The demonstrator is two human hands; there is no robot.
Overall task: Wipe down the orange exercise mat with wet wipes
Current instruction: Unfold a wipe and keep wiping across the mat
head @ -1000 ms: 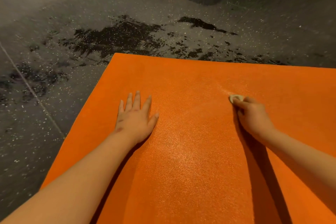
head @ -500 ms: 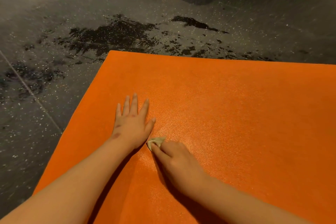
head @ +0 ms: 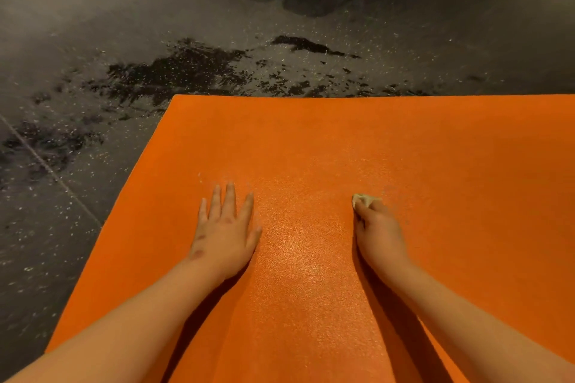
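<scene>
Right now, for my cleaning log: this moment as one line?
left hand: flat on textured orange exercise mat | right hand: pinching small crumpled pale wet wipe against mat | speckled grey floor: dark patches beyond mat

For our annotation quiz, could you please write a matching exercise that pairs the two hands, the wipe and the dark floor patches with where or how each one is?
Column one:
1 left hand
2 right hand
3 wet wipe
4 dark floor patches

Column two:
A beyond the far edge of the orange mat
B flat on the mat, fingers straight
C curled round the wipe, pressing it on the mat
D pale, peeking out from under a hand

Pairs: 1-B; 2-C; 3-D; 4-A
</scene>
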